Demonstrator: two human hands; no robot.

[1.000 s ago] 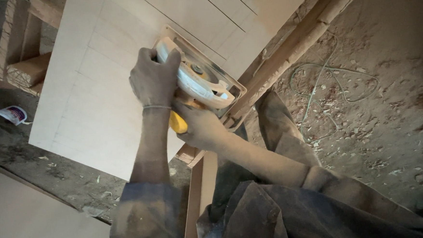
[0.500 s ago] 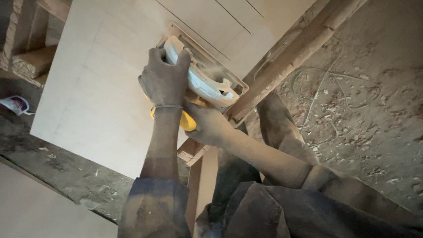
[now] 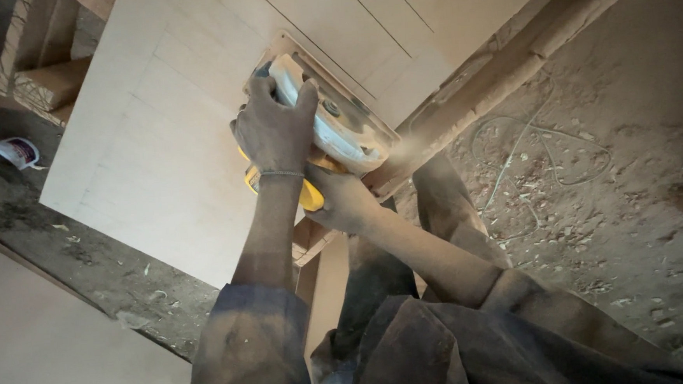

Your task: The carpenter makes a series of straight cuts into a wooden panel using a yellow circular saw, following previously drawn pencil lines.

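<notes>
**Both hands on a saw at the board's edge**

The circular saw, white over a yellow body, sits on a pale wooden board, just above the middle of the view. The left hand lies over the top of the saw, fingers curled tight around its front. The right hand grips the yellow handle from below, at 5 o'clock from the left. A puff of dust rises at 3 o'clock of the saw. A timber rail runs toward 1 o'clock. A loose cord curls on the sawdust-strewn floor at 3 o'clock. A white cup lies at 9 o'clock.
</notes>
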